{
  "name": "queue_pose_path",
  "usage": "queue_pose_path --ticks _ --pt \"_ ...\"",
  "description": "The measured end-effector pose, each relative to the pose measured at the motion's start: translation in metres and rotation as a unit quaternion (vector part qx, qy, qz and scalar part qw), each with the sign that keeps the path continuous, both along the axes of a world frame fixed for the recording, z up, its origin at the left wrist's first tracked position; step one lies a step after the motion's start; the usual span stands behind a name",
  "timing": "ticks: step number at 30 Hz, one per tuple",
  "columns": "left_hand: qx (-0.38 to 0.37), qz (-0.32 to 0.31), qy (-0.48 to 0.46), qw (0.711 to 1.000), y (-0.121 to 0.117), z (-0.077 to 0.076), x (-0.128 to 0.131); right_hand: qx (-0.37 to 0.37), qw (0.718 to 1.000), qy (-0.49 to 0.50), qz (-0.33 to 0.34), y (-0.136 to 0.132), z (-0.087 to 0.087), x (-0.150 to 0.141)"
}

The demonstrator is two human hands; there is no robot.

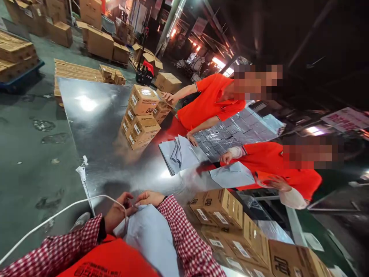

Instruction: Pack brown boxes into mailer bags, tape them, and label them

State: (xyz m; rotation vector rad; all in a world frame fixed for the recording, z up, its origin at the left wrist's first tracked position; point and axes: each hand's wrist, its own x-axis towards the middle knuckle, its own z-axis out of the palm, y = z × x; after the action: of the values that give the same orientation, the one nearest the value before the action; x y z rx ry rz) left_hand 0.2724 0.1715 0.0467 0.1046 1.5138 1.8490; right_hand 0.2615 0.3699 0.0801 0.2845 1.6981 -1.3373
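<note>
1. Table (95, 127) — a large reflective metal surface running away from the wearer; two persons in orange shirts work along its right edge.
2. Carton stack (142, 115) stands near the table's far middle. More cartons (227, 215) crowd the near right corner, just beside the wearer's right sleeve.
3. Loose grey mailer bags (180, 154) lie toward the right edge, well apart from the wearer's hands.
4. Grey mailer bag (150, 234) — at the near edge, directly below both hands, its long axis running from the wearer's chest out toward the table's centre.
5. Left hand (117, 213) is pinched closed on the bag's far end.
6. Right hand (150, 198) lies with narrow, flat fingers on the same end, touching the left; neither is the nearer.
7. White cable (57, 213) crosses the left wrist.
</note>
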Motion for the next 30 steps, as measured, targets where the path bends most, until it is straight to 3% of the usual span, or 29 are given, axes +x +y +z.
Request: queue_pose_path --ticks 7,13,15,17,19,20,23,25,27,30 --pt "-0.017 -0.035 0.014 0.999 -0.003 0.008 -0.002 0.020 0.999 0.026 -0.007 -0.006 0.005 -0.008" --pt "-0.017 -0.035 0.034 0.999 -0.005 0.006 -0.002 0.086 0.994 0.059 -0.038 0.008 0.018 -0.009" --pt "-0.039 -0.023 0.079 0.996 -0.011 0.008 -0.009 0.109 0.992 0.056 -0.039 0.015 0.019 -0.006" --pt "-0.071 -0.012 0.190 0.979 -0.015 0.016 -0.020 0.126 0.990 0.047 -0.031 0.019 0.018 -0.002" --pt "-0.071 -0.073 0.340 0.935 -0.014 0.030 -0.029 0.132 0.990 0.040 -0.029 0.019 0.016 0.000" --pt "-0.047 -0.141 0.412 0.899 -0.011 0.037 -0.031 0.133 0.990 0.038 -0.034 0.018 0.016 0.000" --pt "0.047 -0.357 0.577 0.733 0.009 0.051 -0.018 0.132 0.989 0.027 -0.067 0.014 0.019 0.000" --pt "0.045 -0.416 0.644 0.641 0.022 0.049 -0.002 0.132 0.985 0.021 -0.114 0.016 0.025 0.006" --pt "0.007 -0.431 0.678 0.595 0.029 0.041 0.009 0.126 0.974 0.021 -0.185 0.021 0.032 0.019" --pt "-0.017 -0.443 0.696 0.565 0.029 0.032 0.011 0.100 0.939 0.044 -0.326 0.031 0.038 0.045"
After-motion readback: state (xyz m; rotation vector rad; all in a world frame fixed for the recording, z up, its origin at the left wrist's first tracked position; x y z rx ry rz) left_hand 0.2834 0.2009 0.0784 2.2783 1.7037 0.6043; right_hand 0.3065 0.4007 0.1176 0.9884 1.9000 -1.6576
